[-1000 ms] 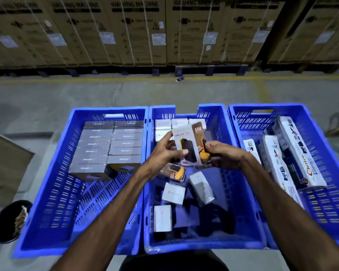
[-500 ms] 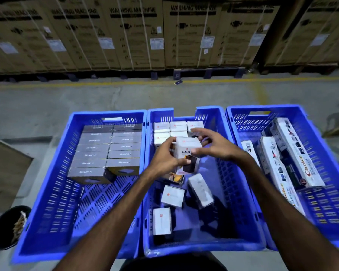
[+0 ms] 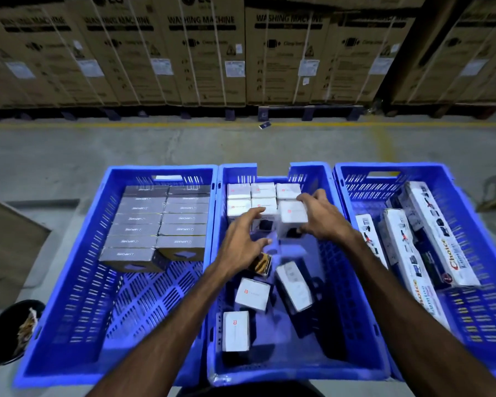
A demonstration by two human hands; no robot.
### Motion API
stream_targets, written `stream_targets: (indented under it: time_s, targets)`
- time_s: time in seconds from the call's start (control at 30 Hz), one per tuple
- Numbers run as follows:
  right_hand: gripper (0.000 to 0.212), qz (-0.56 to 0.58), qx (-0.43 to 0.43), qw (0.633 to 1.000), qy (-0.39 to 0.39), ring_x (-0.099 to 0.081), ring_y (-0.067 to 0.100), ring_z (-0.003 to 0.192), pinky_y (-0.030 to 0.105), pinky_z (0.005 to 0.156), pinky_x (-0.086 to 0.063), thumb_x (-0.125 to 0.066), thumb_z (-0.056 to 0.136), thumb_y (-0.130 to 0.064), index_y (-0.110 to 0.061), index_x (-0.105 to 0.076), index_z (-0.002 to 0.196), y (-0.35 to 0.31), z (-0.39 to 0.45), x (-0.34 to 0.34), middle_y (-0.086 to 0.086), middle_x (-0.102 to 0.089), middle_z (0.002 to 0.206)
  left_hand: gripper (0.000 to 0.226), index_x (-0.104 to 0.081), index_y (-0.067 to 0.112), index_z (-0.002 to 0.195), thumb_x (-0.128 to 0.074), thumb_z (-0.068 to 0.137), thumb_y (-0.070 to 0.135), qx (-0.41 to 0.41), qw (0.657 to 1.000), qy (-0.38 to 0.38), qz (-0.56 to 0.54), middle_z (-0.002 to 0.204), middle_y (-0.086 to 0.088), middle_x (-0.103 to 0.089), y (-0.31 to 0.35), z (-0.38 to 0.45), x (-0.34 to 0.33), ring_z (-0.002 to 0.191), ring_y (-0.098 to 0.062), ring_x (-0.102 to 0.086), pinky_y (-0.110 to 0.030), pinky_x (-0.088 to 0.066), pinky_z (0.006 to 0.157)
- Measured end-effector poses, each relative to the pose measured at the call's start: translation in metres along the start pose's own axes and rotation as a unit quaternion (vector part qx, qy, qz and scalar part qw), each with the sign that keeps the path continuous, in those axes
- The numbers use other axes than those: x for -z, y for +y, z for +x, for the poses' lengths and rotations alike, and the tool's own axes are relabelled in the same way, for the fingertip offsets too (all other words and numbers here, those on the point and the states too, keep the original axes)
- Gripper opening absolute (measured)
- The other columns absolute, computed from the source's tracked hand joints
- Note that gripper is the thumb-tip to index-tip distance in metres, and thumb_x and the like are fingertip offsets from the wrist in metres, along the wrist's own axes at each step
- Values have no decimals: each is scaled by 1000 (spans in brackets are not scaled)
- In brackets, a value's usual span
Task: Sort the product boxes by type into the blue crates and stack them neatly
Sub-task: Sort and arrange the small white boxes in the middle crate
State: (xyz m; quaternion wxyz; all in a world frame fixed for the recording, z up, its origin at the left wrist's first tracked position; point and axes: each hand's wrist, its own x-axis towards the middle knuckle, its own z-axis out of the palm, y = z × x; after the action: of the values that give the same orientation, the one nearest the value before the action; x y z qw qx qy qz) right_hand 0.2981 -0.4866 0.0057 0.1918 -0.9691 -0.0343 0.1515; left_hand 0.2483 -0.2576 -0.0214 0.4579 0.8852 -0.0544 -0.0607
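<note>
Right hand [image 3: 322,217] is wrapped over a white charger box [image 3: 292,217], fingers curled on its far side, setting it at the right end of the second row in the middle blue crate [image 3: 307,365]. It sits snug against the white boxes [image 3: 251,196] already lined up along the far wall, which looks like the point: fill the back rows first so nothing tips. Left hand [image 3: 242,243] hovers just beside it, fingers spread and holding nothing, tips touching the neighbouring box's front edge, probably to square up the row.

Loose stuff is waiting nearer the person: a white box [image 3: 252,293], a tilted one [image 3: 294,286], one standing by the near-left wall [image 3: 236,330], and an orange-and-black pack [image 3: 260,263] half hidden under the left wrist.

Left crate [image 3: 69,282] holds neat grey boxes [image 3: 158,222] in two columns. Right crate [image 3: 476,325] has long "Choice" cartons [image 3: 438,233] leaning at an angle, so that one looks the least tidy.
</note>
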Motion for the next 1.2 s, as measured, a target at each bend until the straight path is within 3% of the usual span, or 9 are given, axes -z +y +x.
stream_targets:
  time_s: [0.1,0.27,0.37,0.47,0.67,0.87,1.07,1.13,1.2]
  targets:
    - [50,-42,-63,996,48,-63,49,97,53,90,-55,-71,90,-17,-18,-49,134,-1,12,-10,18,-38,130,54,-60,20,141,-78,90,18,-63,988,67,125,135,-1,-65,-14,-9,11,128,-17,-54,-38,-46,111]
    - [37,-2,-111,992,55,-62,53,107,56,89,-53,-58,97,-11,-16,-46,132,-1,34,-35,22,-47,128,40,-70,11,124,-73,83,9,-113,952,87,270,117,-7,-71,-29,-19,24,114,-27,-59,-47,-55,97]
    - [44,50,-125,988,77,-61,52,112,55,94,-52,-61,96,-10,-19,-46,136,1,41,-48,22,-54,124,40,-70,6,120,-66,81,10,-110,949,98,278,117,-13,-68,-26,-20,23,113,-32,-60,-45,-57,94]
    - [53,103,-131,980,104,-62,46,110,48,88,-52,-63,93,1,-17,-47,140,1,41,-62,22,-60,121,49,-70,7,120,-75,72,0,-90,950,92,285,119,-12,-66,-28,-19,22,115,-31,-58,-43,-57,92]
    - [42,249,-170,942,151,-66,33,95,36,76,-48,-74,89,0,-8,-46,120,3,36,-75,20,-69,115,43,-73,7,116,-80,74,-1,-86,950,94,284,119,-13,-67,-28,-19,20,115,-31,-61,-43,-58,94]
    - [63,305,-157,934,102,-63,38,124,43,100,-49,-82,88,-25,-8,-46,138,9,35,-77,19,-65,135,39,-73,6,114,-80,77,0,-77,956,95,265,120,-12,-67,-30,-20,19,116,-30,-62,-42,-58,97]
    - [115,362,-137,919,68,-50,34,139,57,117,-41,-92,75,-39,-17,-19,160,11,45,-75,9,-51,155,33,-73,6,114,-80,82,4,-64,959,95,261,121,-12,-67,-32,-20,18,117,-27,-62,-41,-57,100]
    - [110,389,-128,910,65,-51,30,139,54,118,-41,-91,77,-37,-16,-22,160,11,49,-72,7,-52,154,34,-73,6,115,-78,81,3,-66,955,102,269,125,-13,-66,-34,-19,17,122,-29,-60,-46,-57,101]
    - [99,422,-134,895,56,-55,28,136,48,115,-44,-89,80,-36,-16,-30,157,10,53,-70,6,-56,150,41,-70,7,124,-75,84,6,-40,953,121,276,143,-17,-59,-37,-18,15,141,-35,-50,-54,-47,115]
